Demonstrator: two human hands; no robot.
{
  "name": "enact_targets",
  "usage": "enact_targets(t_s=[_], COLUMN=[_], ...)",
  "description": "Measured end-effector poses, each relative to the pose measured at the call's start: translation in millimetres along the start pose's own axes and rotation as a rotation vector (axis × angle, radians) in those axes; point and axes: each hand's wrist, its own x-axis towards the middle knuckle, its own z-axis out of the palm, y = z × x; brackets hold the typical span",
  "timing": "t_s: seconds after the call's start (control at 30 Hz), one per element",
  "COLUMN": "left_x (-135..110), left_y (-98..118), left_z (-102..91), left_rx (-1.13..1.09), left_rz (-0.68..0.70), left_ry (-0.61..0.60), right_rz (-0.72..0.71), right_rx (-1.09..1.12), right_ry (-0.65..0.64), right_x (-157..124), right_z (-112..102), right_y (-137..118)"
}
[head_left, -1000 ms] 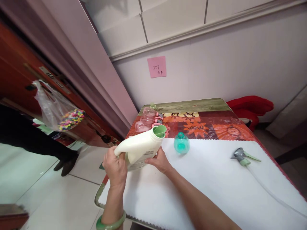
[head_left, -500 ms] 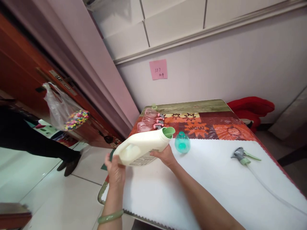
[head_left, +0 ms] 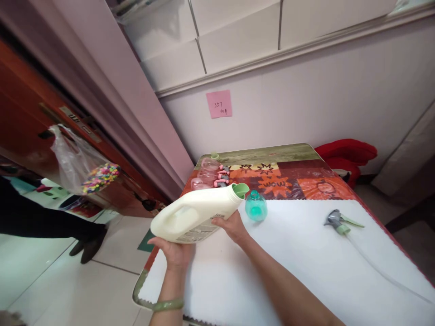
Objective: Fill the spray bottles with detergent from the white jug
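I hold a large cream jug [head_left: 193, 213] with a green spout, tilted so the spout points right toward a small teal bottle [head_left: 256, 207] standing open on the white cloth [head_left: 288, 262]. My left hand [head_left: 175, 253] cups the jug's base from below, fingers wrapped round it. My right hand [head_left: 233, 226] supports the jug's underside near its neck. The spout sits just left of the teal bottle's mouth and slightly above it.
A grey-green spray trigger with a long tube [head_left: 338, 222] lies on the cloth at right. Several clear bottles with pink caps [head_left: 210, 174] stand at the table's far left. A red cushion [head_left: 346, 151] lies beyond the table. A person's dark leg [head_left: 50, 224] and a hanging plastic bag [head_left: 84, 165] are left.
The jug has tipped further toward level, its spout moving right, closer to the teal bottle. My left hand slid from the handle to under the base.
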Motion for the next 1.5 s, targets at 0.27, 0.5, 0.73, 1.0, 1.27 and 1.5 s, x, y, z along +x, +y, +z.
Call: enact_targets(t_s=[0.27, 0.5, 0.73, 1.0, 1.27, 1.5], left_x=[-1, -1, -2, -1, -3, -2], left_y=[24, 30, 27, 23, 31, 39], left_z=[-8.2, -9.6, -8.2, 4.2, 14.4, 15.0], left_rx=[0.197, 0.282, 0.318, 0.323, 0.375, 0.408], left_rz=[0.093, 0.172, 0.199, 0.218, 0.254, 0.259], left_ry=[0.037, 0.058, 0.084, 0.053, 0.027, 0.025], right_rz=[-0.016, 0.058, -0.111, -0.127, -0.068, -0.028], right_rx=[0.03, -0.105, -0.232, -0.167, -0.111, -0.07], right_ry=[-0.078, -0.059, 0.15, 0.256, 0.326, 0.335], right_x=[-2, 2, -3, 3, 2, 1], right_z=[12, -8, -6, -12, -10, -6], right_y=[-4, -1, 5, 8, 8, 9])
